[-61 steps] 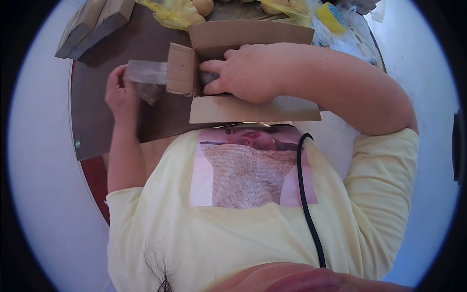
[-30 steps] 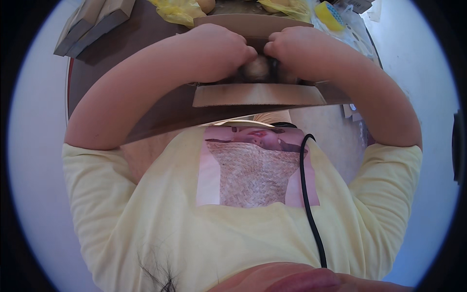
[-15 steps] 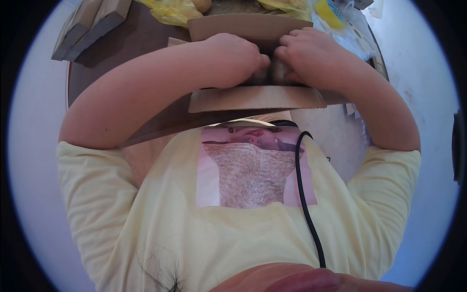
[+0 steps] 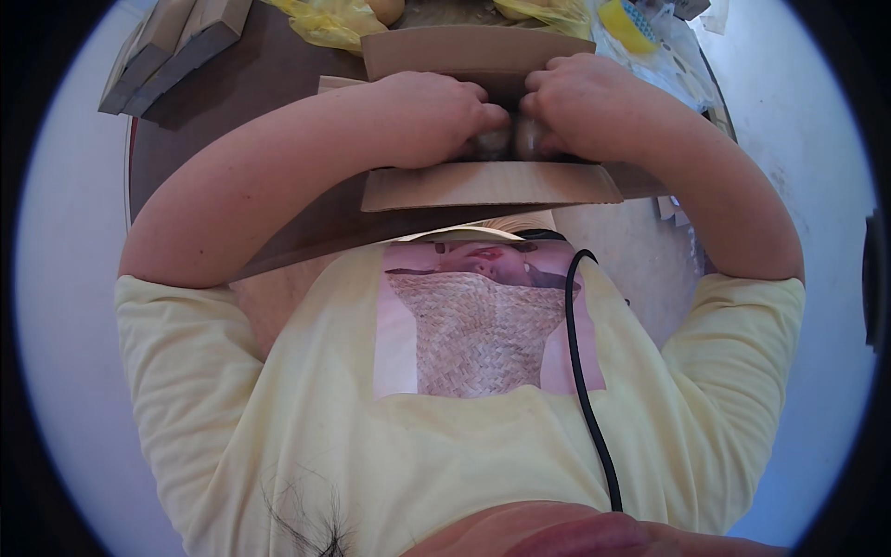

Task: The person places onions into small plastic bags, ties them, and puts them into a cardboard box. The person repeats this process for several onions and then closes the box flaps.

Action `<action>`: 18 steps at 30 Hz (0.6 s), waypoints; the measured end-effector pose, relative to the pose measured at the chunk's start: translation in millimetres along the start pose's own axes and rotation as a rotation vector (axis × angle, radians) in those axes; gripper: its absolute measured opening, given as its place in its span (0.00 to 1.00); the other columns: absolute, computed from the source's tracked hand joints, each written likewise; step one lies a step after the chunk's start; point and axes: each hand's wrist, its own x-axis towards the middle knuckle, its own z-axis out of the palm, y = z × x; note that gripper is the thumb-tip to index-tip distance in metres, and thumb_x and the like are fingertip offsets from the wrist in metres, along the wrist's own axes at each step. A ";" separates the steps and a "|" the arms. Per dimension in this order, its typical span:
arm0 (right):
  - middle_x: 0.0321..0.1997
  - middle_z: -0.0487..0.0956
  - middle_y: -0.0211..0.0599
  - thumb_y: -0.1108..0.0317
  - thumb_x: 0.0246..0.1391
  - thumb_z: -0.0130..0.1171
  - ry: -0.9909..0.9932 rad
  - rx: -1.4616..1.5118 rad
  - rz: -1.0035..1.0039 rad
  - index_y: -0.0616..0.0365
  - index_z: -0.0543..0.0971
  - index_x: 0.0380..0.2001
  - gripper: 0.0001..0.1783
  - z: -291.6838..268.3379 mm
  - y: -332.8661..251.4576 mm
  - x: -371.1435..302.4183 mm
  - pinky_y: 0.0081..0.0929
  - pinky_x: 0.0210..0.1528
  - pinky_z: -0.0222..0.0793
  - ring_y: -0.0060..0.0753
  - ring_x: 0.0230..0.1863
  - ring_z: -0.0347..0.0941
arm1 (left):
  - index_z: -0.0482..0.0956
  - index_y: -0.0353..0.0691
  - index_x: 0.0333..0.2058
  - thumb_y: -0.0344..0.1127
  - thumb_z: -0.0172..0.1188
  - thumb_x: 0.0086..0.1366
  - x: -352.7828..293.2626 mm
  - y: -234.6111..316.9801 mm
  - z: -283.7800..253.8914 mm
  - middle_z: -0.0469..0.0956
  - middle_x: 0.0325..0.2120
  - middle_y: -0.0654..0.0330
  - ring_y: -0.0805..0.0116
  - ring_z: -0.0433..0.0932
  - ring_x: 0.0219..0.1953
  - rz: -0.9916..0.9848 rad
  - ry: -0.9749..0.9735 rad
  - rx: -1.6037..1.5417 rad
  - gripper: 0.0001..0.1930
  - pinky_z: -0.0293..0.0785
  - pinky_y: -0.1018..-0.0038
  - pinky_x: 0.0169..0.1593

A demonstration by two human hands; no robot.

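An open cardboard box (image 4: 492,189) stands at the table's near edge, its near flap folded toward me and its far flap raised. My left hand (image 4: 444,116) reaches into it from the left with curled fingers, closed on a rounded, shiny, pale brownish item (image 4: 493,144). From the right, my right hand (image 4: 580,107) is closed on a similar rounded item (image 4: 529,139) just beside it. Both items sit low in the box opening, and their kind cannot be made out. My hands and the flaps hide most of the box's inside.
The dark brown table (image 4: 251,111) holds several long cardboard boxes (image 4: 176,46) at far left. Behind the box lie a yellow plastic bag (image 4: 325,23) with a round tan item (image 4: 385,9), a yellow tape roll (image 4: 628,26) and clear plastic (image 4: 673,70). A black cable (image 4: 585,381) hangs down my shirt.
My left hand has shifted slightly down and left, and its fingers have moved back a little. More of the two rounded items shows between my hands now.
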 end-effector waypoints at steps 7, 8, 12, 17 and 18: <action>0.35 0.76 0.33 0.61 0.42 0.63 -0.016 -0.048 -0.018 0.53 0.78 0.36 0.16 1.4 0.7 -5.7 0.32 0.45 0.69 0.37 0.43 0.72 | 0.73 0.44 0.48 0.33 0.58 0.56 -8.5 1.9 -9.3 0.75 0.40 0.55 0.54 0.75 0.44 0.016 0.112 -0.062 0.19 0.72 0.62 0.46; 0.35 0.76 0.33 0.62 0.42 0.63 -0.017 -0.057 -0.014 0.53 0.78 0.38 0.17 1.2 -0.6 -6.5 0.31 0.45 0.69 0.37 0.43 0.72 | 0.73 0.43 0.47 0.33 0.59 0.55 -13.8 3.7 -14.8 0.75 0.40 0.55 0.55 0.75 0.44 0.013 0.139 -0.089 0.19 0.72 0.62 0.46; 0.35 0.75 0.32 0.62 0.43 0.62 0.077 -0.049 -0.034 0.53 0.77 0.40 0.18 2.8 -7.2 -9.1 0.30 0.44 0.70 0.36 0.42 0.72 | 0.76 0.40 0.41 0.31 0.60 0.55 -52.1 2.1 -20.3 0.77 0.35 0.57 0.60 0.76 0.38 -0.049 0.473 -0.068 0.13 0.73 0.68 0.42; 0.36 0.75 0.31 0.66 0.45 0.60 0.104 -0.111 -0.061 0.54 0.77 0.42 0.18 1.3 -14.4 -1.8 0.31 0.43 0.70 0.35 0.43 0.72 | 0.76 0.36 0.35 0.27 0.58 0.59 -122.0 -15.2 17.2 0.74 0.27 0.61 0.72 0.73 0.29 -0.433 0.917 -0.318 0.05 0.70 0.79 0.35; 0.37 0.75 0.32 0.66 0.46 0.59 0.145 -0.086 -0.102 0.54 0.76 0.43 0.18 -1.3 -14.8 2.6 0.32 0.44 0.70 0.36 0.43 0.72 | 0.76 0.37 0.34 0.27 0.58 0.59 -129.7 -20.0 31.4 0.74 0.27 0.60 0.68 0.73 0.29 -0.474 0.940 -0.424 0.05 0.70 0.77 0.34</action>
